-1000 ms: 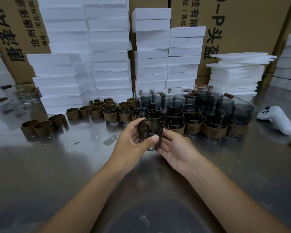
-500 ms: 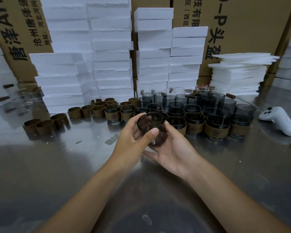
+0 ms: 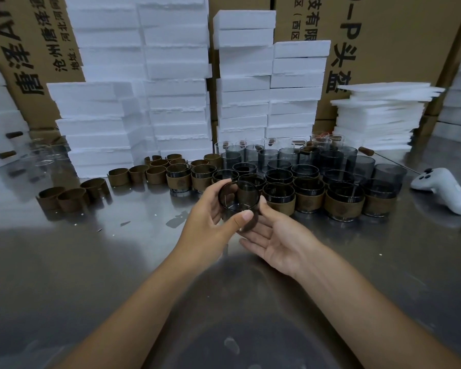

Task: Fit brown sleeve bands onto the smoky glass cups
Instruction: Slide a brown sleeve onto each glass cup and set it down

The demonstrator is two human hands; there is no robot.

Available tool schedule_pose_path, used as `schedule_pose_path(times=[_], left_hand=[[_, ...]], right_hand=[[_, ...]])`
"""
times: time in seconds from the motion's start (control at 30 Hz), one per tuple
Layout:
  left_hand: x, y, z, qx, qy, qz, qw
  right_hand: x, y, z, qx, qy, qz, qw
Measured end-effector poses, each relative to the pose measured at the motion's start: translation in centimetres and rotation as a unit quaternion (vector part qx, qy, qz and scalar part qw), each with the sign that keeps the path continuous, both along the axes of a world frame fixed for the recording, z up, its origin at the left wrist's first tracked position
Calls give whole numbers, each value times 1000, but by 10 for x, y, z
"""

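Note:
A smoky glass cup (image 3: 238, 199) is tilted with its mouth toward me, above the steel table. My left hand (image 3: 210, 222) grips it, thumb on the near rim and fingers round the far side. My right hand (image 3: 274, 235) lies palm up under and beside the cup, fingers extended, thumb touching its right side. A brown sleeve band seems to sit low on the cup but is mostly hidden. Behind stand several cups with bands (image 3: 343, 203) and several bare cups (image 3: 330, 158). Loose brown bands (image 3: 72, 198) lie at the left.
White foam blocks (image 3: 176, 89) are stacked along the back in front of cardboard boxes (image 3: 383, 35). Thin foam sheets (image 3: 378, 115) are piled at the right. A white controller (image 3: 442, 190) lies at the right. The steel table (image 3: 64, 262) has small scraps on it.
The cup has been tipped up so that its mouth faces me. My right hand has opened and dropped lower under the cup.

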State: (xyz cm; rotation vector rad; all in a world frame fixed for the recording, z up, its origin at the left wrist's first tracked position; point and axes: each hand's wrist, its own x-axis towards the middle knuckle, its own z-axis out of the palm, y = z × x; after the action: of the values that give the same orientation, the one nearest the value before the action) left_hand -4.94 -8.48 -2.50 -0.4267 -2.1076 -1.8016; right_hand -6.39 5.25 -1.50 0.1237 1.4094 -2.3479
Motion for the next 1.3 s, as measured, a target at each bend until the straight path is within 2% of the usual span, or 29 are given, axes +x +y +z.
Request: schedule_pose_path(times=[0.13,0.3,0.5,0.77,1.0,1.3], left_hand=[[1,1,-1,-13,1,2,1000],[0,1,-2,-17,-3,8,1000],[1,4,0,23,-9,-1,1000],[2,6,5,69,-10,0,998],[0,2,2,46,-1,5,999],[0,0,1,19,-10,5,1000]], right_hand=[[-2,1,1,-23,9,-36,999],[-3,-2,2,-63,27,-28,997],[2,-5,4,-82,24,-9,996],[6,-9,6,-50,28,63,996],[3,-7,2,-2,4,82,997],[2,-6,2,78,58,-33,995]])
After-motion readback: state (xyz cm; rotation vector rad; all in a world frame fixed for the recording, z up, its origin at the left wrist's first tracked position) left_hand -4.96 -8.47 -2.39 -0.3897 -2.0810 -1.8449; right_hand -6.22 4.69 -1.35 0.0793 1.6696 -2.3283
